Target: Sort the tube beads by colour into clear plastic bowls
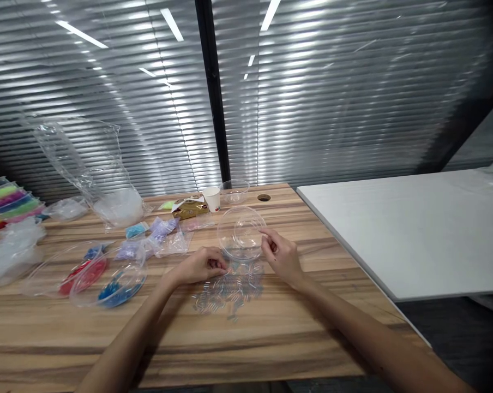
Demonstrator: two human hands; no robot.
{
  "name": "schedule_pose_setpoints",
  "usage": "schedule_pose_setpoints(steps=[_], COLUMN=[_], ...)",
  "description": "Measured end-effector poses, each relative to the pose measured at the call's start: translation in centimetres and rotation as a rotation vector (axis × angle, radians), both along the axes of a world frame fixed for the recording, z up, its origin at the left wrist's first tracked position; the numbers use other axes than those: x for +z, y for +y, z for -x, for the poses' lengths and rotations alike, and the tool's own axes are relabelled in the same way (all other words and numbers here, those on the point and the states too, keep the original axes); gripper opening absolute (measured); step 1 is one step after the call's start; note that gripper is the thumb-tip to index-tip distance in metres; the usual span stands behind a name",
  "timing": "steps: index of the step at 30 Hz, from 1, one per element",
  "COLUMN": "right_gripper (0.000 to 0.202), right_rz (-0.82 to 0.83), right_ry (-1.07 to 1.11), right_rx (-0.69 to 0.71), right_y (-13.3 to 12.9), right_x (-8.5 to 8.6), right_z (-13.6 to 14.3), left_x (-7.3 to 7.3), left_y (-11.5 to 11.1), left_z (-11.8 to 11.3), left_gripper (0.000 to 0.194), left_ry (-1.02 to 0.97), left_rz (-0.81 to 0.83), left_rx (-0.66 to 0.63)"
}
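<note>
A pile of small clear, tube-like pieces (230, 289) lies spread on the wooden table (214, 349). Just behind the pile is a clear round bowl (240, 233). My left hand (208, 265) rests at the left edge of the pile, its fingers pinched together; what they hold, if anything, is too small to make out. My right hand (282, 255) is at the bowl's right side, thumb and index finger pinched by the rim. Whether anything tiny is between those fingers cannot be seen.
Clear bowls with red (80, 275) and blue pieces (121, 286) stand on the left. Small bags (160, 234), a gold packet (189, 208), a paper cup (211, 198) and another clear bowl (235, 192) sit behind. A white table (410, 224) adjoins at right.
</note>
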State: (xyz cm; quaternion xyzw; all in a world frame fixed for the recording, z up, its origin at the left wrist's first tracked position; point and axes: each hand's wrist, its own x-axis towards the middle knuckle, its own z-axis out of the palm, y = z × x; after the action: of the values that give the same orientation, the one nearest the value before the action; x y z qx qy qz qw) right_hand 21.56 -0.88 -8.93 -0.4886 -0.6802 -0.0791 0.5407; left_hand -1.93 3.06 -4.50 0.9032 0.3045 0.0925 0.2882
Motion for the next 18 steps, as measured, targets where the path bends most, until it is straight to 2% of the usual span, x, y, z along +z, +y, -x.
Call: schedule_pose_setpoints(steps=[9,18], right_gripper=[0.024,0.024], right_rz=[0.034,0.041], right_ry=[0.009,0.006], right_rx=[0.009,0.018], right_y=[0.02,-0.05], right_x=[-0.02,-0.07], right_z=[0.04,0.00], left_x=[0.01,-0.25], left_y=[-0.20,0.00], left_z=[-0.40,-0.27], left_gripper=[0.015,0.007], left_ry=[0.002,0.003], left_rz=[0.024,0.005], left_rx=[0.024,0.049])
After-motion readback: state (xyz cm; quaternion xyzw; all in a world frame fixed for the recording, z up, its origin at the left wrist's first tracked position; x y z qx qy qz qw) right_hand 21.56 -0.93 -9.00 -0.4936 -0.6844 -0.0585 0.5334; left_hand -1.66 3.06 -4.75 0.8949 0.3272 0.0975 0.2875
